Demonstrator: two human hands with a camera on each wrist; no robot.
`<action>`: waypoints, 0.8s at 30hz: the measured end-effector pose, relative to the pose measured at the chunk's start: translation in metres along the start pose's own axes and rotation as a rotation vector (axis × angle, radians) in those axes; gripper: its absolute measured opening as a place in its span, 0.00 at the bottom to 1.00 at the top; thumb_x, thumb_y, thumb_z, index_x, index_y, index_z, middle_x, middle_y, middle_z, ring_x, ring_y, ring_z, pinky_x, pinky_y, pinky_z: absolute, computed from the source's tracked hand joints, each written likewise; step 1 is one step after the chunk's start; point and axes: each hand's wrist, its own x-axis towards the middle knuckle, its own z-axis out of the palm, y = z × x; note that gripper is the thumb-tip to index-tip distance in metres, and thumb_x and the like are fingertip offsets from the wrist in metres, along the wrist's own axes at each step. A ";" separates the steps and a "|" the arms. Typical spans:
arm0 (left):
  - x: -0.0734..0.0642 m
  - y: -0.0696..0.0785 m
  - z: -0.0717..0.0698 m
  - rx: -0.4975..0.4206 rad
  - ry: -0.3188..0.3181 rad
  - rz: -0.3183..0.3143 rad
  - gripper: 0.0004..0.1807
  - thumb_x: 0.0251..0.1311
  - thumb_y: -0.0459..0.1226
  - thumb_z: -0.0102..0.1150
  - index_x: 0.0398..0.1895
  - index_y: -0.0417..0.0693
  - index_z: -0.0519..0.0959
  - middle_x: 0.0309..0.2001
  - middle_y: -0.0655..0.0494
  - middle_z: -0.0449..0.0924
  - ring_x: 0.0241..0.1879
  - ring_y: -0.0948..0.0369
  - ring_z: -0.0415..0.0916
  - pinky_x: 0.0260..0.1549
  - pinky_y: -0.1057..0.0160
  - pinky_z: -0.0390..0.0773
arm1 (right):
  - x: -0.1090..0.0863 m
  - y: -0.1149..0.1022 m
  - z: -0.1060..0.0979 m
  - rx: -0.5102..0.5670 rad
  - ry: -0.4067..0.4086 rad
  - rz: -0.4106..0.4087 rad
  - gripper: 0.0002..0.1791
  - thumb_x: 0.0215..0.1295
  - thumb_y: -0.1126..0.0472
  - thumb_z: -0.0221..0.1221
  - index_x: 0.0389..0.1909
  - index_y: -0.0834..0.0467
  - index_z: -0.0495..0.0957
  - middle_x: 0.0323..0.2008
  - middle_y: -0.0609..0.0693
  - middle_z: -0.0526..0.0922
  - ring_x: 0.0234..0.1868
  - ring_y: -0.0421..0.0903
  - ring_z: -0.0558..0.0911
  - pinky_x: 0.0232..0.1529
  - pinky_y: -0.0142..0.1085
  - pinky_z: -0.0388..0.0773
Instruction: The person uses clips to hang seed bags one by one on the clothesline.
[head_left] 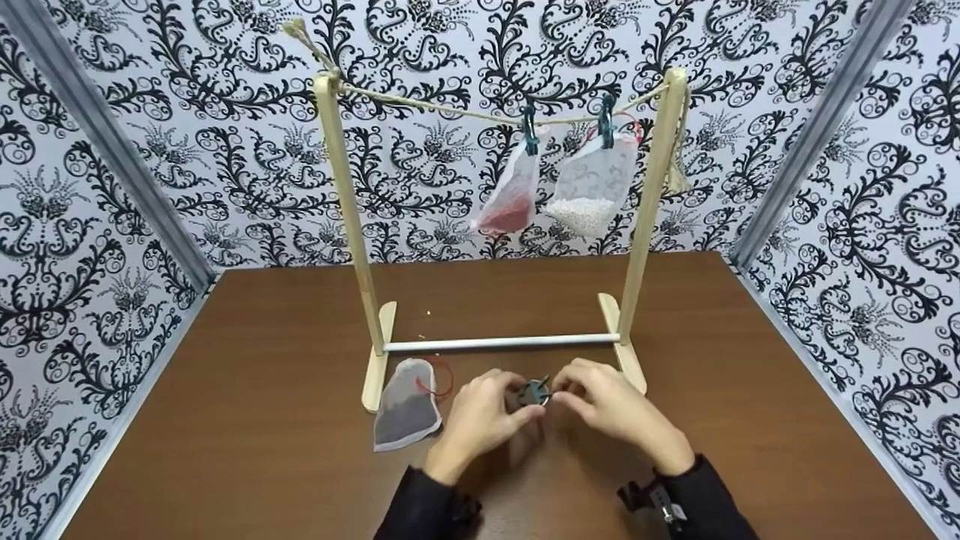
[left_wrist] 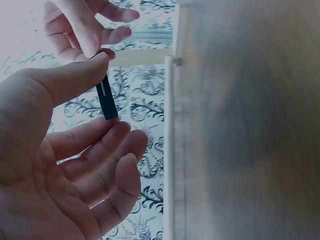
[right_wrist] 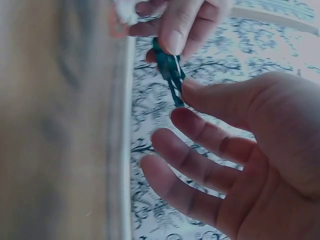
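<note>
In the head view a dark green clothespin is held between my two hands, over the table in front of the rack. My left hand pinches it between thumb and fingers, its other fingers loosely bent in the left wrist view. From the other side my right hand holds the clothespin's end at its thumb and index fingertips. The right wrist view shows the clothespin with a bright metal strip along its side. A mesh bag of dark grains with a red cord lies left of my left hand.
A wooden rack with a white bottom bar stands behind the hands. From its rope hang a bag of red grains and a bag of white grains, each on a green clothespin. Patterned walls surround the brown table.
</note>
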 end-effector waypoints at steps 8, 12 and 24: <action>-0.006 0.002 -0.034 -0.029 -0.010 0.025 0.23 0.56 0.52 0.73 0.47 0.47 0.85 0.36 0.59 0.82 0.32 0.65 0.78 0.31 0.65 0.75 | 0.002 -0.017 -0.007 0.123 0.002 -0.053 0.26 0.64 0.56 0.69 0.59 0.64 0.76 0.47 0.53 0.81 0.44 0.52 0.85 0.43 0.40 0.84; -0.008 0.009 -0.049 -0.049 0.001 0.069 0.22 0.56 0.50 0.74 0.47 0.46 0.85 0.35 0.60 0.82 0.31 0.65 0.78 0.31 0.67 0.75 | 0.001 -0.020 -0.006 0.165 -0.003 -0.047 0.28 0.64 0.55 0.70 0.60 0.64 0.77 0.48 0.53 0.82 0.44 0.53 0.86 0.41 0.42 0.85; -0.007 0.014 -0.060 -0.078 -0.029 0.115 0.22 0.59 0.49 0.73 0.49 0.44 0.84 0.35 0.56 0.83 0.31 0.65 0.79 0.31 0.70 0.75 | 0.006 -0.019 -0.005 0.196 0.041 -0.097 0.25 0.63 0.56 0.71 0.58 0.62 0.79 0.44 0.52 0.84 0.41 0.52 0.86 0.37 0.43 0.86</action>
